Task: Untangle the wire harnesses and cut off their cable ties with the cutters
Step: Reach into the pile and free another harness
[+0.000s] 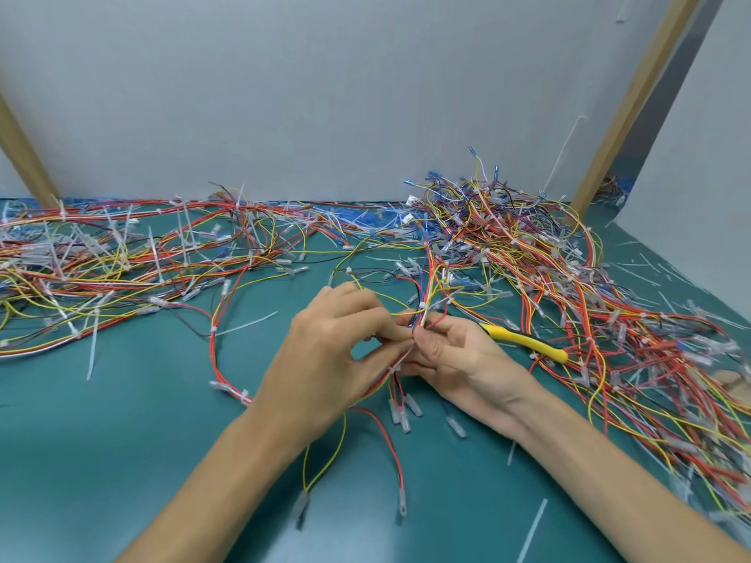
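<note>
Head view, starting at the left edge: a flat spread of wire harnesses (pixel 101 258) lies across the upper left of the green mat (pixel 81 461). Its thin red, yellow and white leads are fanned out loosely, with stiff pale tie tails (pixel 92 351) sticking out of them. It may be a worked-through pile, though I cannot be sure.

At centre frame the left hand (pixel 337 343) comes in knuckles-up and pinches the held harness (pixel 424 294) between thumb and fingertips, probably to keep the strands taut and separate. That harness is a slim bundle of glossy insulated wires, raised off the mat between both hands. Its lower ends hang down to clear plastic-sleeved terminals (pixel 402 416). A small white cable tie (pixel 422 306) bands it just above the fingers.

The right hand (pixel 451 355), palm turned up, nips the same bundle from the other side, so the pair can likely tease a strand free. Just right of it lie the cutters (pixel 528 341), with only the smooth yellow handle showing. Whether the hand touches them cannot be told, but they sit near for the cut.

At far right a denser tangled heap (pixel 569 278) rises against the grey wall (pixel 325 95), and translucent offcuts (pixel 532 530) litter the mat.
</note>
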A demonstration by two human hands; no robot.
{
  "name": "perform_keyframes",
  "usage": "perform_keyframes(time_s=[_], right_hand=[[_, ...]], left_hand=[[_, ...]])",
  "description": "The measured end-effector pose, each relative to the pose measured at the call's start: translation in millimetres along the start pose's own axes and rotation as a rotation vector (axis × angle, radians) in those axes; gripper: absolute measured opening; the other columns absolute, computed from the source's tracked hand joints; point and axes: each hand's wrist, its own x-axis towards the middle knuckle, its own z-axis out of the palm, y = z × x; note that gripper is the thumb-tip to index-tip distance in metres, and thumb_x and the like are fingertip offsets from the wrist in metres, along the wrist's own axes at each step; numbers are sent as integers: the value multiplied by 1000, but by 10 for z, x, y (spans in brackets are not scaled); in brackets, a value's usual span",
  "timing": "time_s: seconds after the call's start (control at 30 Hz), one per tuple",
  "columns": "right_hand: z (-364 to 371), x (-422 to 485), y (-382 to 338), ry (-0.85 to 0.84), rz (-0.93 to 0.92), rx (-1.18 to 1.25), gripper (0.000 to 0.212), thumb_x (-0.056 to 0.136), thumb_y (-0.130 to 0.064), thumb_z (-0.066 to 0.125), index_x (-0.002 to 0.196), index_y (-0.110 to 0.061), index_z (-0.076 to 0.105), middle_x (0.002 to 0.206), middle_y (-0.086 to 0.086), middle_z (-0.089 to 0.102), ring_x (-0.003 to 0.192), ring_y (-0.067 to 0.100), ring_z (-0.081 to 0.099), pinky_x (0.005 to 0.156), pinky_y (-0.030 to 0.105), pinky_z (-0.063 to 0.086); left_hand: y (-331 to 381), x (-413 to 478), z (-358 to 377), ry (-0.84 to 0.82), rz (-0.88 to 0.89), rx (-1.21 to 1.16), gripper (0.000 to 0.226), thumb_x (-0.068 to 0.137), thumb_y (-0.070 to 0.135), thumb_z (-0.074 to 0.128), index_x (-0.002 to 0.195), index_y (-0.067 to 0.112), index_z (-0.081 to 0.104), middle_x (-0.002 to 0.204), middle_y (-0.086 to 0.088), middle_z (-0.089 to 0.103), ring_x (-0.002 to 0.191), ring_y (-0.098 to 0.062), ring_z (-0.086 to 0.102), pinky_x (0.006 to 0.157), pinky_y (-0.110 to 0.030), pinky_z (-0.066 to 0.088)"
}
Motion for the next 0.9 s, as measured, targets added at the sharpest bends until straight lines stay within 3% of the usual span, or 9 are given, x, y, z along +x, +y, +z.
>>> perform_keyframes(time_s=[0.13,0.23,0.37,0.47,0.6,0.67,0.7,0.77,0.9], right_hand=[[-25,23,32,61,-47,-78,30,79,-3,66,109,-3,66,85,11,68,71,22,65,69,26,51],[1,14,6,48,-16,-74,31,77,-5,63,107,-5,69,83,10,64,70,21,63,69,26,49],[64,-6,-48,63,4,-53,41,89,-34,73,114,-2,68,94,6,63,80,20,59,70,30,46],[112,-5,-12,112,-18,-145,37,93,-31,60,115,-3,68,98,4,69,83,16,60,68,23,48],[130,-10,-23,127,-13,-153,38,103,-24,47,130,-1,60,113,9,66,97,20,59,73,25,48],[144,-12,-25,121,-11,-152,45,100,-28,48,131,3,58,113,11,64,99,23,57,74,26,46],[152,-16,-30,114,-10,-154,47,98,-29,49,130,4,57,113,12,63,98,23,57,74,27,46],[141,-23,-48,113,-7,-133,50,96,-30,52,126,10,58,108,13,64,92,22,60,71,27,48],[118,-16,-85,144,0,-126,53,90,-43,62,116,4,65,102,10,69,83,21,63,70,33,52]], left_hand=[[-3,-23,45,82,-227,-86,9,87,14,76,83,14,69,78,12,56,69,-5,52,66,-10,36],[-9,-26,81,127,-346,-95,11,90,14,72,84,17,63,75,14,58,69,-7,56,63,-8,35],[-1,-65,153,41,-397,-99,12,92,23,71,83,22,62,67,12,59,65,-14,57,58,-14,39],[-11,-77,184,-39,-440,-102,3,90,26,72,90,29,73,54,10,51,56,-14,50,55,-15,39],[-14,-81,244,-82,-616,-287,17,92,32,69,98,46,76,53,3,31,52,-11,25,48,-21,24],[15,-76,253,-30,-708,-452,16,91,32,71,99,45,77,54,-4,38,57,-13,29,53,-27,27],[34,-66,241,-19,-730,-514,13,91,32,72,98,42,78,56,-8,51,60,-14,36,57,-30,34],[50,-50,212,-32,-706,-504,9,89,32,72,94,35,79,77,-9,72,69,-14,49,68,-40,49],[84,-23,175,-89,-508,-137,14,83,39,63,79,27,69,73,12,63,70,-9,50,71,-30,44]])
